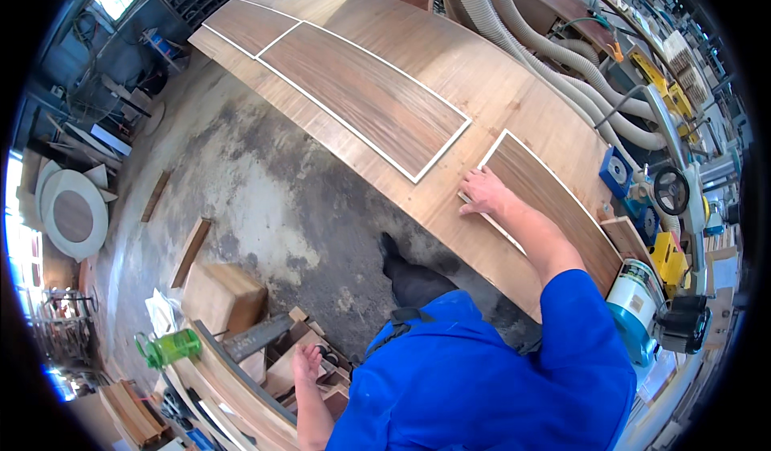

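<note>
A: What is the work lying on?
B: A broad, pale wooden bench [434,202], its grain showing, running away to the upper left above a stained concrete floor [265,198].
A: And the panel?
B: The brown wood-grain panel [550,184] with white edging lies on the bench's near part, in front of the right hand [482,191].
A: Does that hand grip it?
B: Its fingers spread over the panel's left end; I cannot tell whether they grip or only rest.
A: The left one?
B: The left hand [306,363] hangs loosely open, near wood offcuts [281,377] at the lower left.
A: Anything else up there?
B: Farther along lies a long panel [361,89], with a shorter panel [249,29] at its far end, both white-edged.
A: And around the room?
B: Ribbed hoses [530,40] beyond the bench, a black handwheel [671,191] and a teal-and-white motor [633,302] at right, a round white board [74,242] at far left, and a green container [175,346] lower down.
</note>
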The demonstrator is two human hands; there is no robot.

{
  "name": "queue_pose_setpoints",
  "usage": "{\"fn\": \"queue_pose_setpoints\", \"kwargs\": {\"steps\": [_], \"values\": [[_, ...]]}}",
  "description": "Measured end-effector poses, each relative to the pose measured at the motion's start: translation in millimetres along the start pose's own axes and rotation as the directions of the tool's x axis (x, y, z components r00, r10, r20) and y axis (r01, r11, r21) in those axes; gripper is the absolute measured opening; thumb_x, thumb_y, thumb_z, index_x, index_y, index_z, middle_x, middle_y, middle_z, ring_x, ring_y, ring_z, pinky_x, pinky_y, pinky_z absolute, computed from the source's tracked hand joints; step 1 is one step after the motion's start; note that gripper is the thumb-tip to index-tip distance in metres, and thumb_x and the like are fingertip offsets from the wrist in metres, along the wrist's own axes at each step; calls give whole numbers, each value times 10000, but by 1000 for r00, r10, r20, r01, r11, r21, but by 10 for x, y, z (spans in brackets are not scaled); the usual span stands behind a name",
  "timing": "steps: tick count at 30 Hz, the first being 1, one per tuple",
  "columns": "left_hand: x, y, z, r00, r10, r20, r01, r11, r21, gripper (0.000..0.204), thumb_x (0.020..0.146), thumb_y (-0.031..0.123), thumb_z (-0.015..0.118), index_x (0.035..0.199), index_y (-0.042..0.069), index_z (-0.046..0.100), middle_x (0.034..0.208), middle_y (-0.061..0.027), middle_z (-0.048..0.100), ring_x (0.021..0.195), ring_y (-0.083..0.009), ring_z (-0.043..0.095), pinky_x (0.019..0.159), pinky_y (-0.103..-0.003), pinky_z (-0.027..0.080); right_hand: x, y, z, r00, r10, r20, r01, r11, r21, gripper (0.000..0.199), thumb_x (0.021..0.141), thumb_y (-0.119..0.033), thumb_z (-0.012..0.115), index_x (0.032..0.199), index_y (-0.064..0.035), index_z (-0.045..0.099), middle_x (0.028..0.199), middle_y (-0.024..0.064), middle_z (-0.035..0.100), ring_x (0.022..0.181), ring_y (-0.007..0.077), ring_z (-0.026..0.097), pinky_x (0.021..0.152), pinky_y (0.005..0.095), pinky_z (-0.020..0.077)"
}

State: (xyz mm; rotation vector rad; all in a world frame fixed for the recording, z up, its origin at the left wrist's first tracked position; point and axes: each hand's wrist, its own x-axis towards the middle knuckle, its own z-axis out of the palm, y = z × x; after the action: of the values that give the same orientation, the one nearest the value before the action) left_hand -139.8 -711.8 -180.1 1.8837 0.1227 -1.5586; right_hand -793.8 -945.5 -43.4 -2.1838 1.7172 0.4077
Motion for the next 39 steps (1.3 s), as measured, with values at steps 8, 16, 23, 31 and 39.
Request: {"fn": "queue_pose_setpoints", "kwargs": {"steps": [8, 16, 23, 31, 39], "values": [[446, 1288, 1188, 999, -24, 22, 20, 986, 163, 396, 1008, 295, 463, 1271, -2, 467, 1161, -186, 632, 948, -277, 656, 746, -384, 546, 740, 208, -251, 981, -107, 161, 98, 993, 66, 532, 605, -563, 754, 931, -144, 727, 970, 114, 631, 1026, 307, 580, 915, 454, 437], [817, 2771, 2355, 994, 44, 100, -85, 887, 454, 331, 1003, 266, 474, 1144, -17, 572, 1058, -143, 669, 866, -220, 669, 699, -347, 567, 1174, 108, -718, 983, -93, 159, 64, 983, 175, 368, 574, -443, 717, 767, -131, 687, 832, 75, 629, 953, 253, 578, 816, 411, 418], [1362, 4433, 3799, 886, 315, 341, -448, 773, 449, 346, 935, 241, 556, 1163, -19, 572, 1024, -114, 683, 880, -190, 661, 727, -296, 525, 2297, -227, -1480, 990, -134, -42, 140, 974, 181, 304, 593, -394, 671, 738, -126, 668, 827, 70, 616, 918, 237, 567, 793, 392, 393], [2004, 6702, 6064, 308, 699, 645, -824, -144, 548, 574, 904, 326, 612, 1317, -52, 485, 1346, -262, 493, 1259, -379, 467, 1054, -406, 379, 4426, -725, -2497, 950, -179, -258, 241, 942, 233, 304, 594, -376, 672, 731, -106, 639, 824, 87, 578, 898, 256, 539, 783, 398, 386], [2415, 7579, 7628, 373, 549, 748, -642, -429, 635, 716, 954, 489, 448, 1506, 65, 278, 1596, -184, 145, 1481, -352, 101, 1170, -567, 88, 6138, -1243, -3377, 901, -151, -406, 303, 889, 342, 415, 795, -435, 631, 1013, -82, 660, 1107, 131, 581, 1159, 290, 489, 1027, 489, 343]]}}
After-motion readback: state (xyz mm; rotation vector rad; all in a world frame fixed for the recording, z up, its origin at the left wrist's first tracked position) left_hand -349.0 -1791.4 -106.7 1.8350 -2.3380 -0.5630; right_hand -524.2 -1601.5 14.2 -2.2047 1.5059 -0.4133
